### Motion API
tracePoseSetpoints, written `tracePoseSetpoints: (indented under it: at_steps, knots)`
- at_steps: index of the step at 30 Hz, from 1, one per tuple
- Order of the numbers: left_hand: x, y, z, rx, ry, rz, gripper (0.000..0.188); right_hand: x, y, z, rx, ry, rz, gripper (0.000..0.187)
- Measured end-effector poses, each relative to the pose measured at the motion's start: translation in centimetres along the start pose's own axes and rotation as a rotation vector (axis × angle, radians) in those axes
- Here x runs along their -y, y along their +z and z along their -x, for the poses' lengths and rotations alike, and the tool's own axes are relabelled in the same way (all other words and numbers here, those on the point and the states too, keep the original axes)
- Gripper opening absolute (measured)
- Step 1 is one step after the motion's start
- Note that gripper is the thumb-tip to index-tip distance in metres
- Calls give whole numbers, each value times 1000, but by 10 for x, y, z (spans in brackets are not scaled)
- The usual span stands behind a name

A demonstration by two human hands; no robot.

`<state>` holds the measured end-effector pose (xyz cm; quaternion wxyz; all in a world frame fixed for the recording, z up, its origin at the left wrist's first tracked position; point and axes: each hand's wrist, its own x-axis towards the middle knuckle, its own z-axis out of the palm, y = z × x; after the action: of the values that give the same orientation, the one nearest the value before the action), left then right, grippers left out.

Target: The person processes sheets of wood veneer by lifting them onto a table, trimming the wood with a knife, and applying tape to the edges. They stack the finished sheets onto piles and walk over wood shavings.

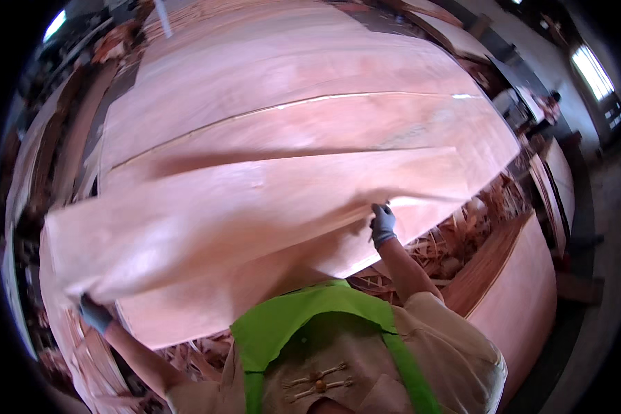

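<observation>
A long, thin sheet of wood veneer (255, 200) stretches across in front of me, its surface buckled and wavy. My left hand (94, 314), in a grey glove, grips its near left corner. Further right, my right hand (382, 224), also gloved in grey, is closed on the sheet's near edge, which bunches up around the fingers. Under this sheet lie other veneer sheets (186, 310), one showing below the raised edge. The fingertips of both hands are partly hidden by the sheet.
Beyond lie more broad veneer sheets (290, 69), overlapping, with a long seam. Torn veneer scraps (455, 238) litter the floor to the right. A stack of veneer (510, 283) stands close on my right, and long boards (83, 131) line the left. A person (548, 110) is far off at right.
</observation>
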<state>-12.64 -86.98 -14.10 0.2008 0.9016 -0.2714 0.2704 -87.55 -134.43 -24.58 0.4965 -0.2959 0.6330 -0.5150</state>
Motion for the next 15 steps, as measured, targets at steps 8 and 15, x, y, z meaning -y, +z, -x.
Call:
tracePoseSetpoints:
  at_steps: [8,15]
  knots:
    - [-17,3,170,265,-301,-348,26,0,12,20,129,105,-134,10]
    - [-89,17,210,377,-469,-89,23,-42,2,-50,-93,155,-172,7]
